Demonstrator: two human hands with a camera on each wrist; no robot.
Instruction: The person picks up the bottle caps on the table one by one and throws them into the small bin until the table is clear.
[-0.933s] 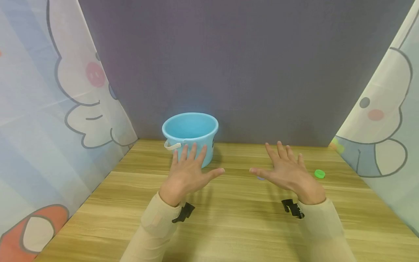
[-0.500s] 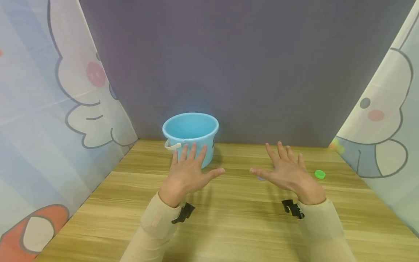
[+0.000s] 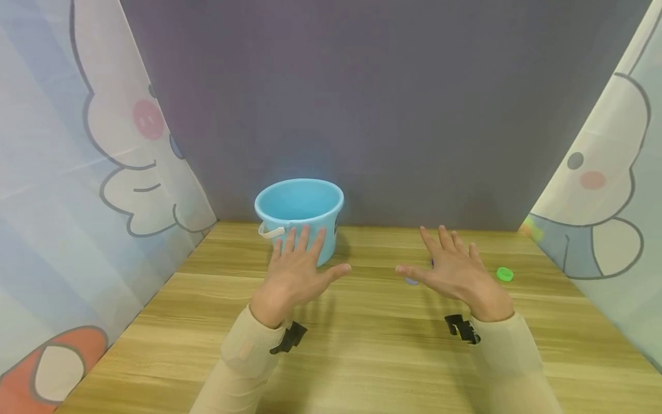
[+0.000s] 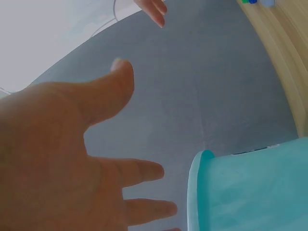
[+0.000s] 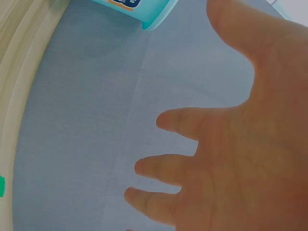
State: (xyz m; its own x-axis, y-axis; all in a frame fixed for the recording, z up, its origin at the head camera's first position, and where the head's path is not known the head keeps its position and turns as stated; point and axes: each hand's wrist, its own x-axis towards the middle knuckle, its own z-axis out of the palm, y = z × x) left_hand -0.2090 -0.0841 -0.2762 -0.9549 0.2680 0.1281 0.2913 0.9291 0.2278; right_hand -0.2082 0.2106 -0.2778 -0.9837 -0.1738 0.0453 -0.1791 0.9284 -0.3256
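Observation:
My left hand [image 3: 295, 282] hovers over the table with its fingers straight and spread, holding nothing. Behind its fingertips stands a light blue bucket [image 3: 300, 201], upright, with a white handle [image 3: 272, 233] hanging at its left front; the fingers overlap its side in the head view. To the right, my right hand [image 3: 457, 275] is held up the same way, fingers spread. A pale purple flat piece [image 3: 411, 281] shows beside its thumb, partly hidden, and a bit of dark purple [image 3: 433, 263] peeks out behind the palm. A round green cap [image 3: 504, 274] lies right of that hand.
The wood-grain table [image 3: 362, 356] ends at a dark grey panel [image 3: 388, 115] at the back. Cartoon-print curtains [image 3: 41, 172] enclose the left and right sides. Black straps [image 3: 462, 329] sit at both wrists.
The hands, bucket and small pieces hold their places; the head view has shifted only very slightly.

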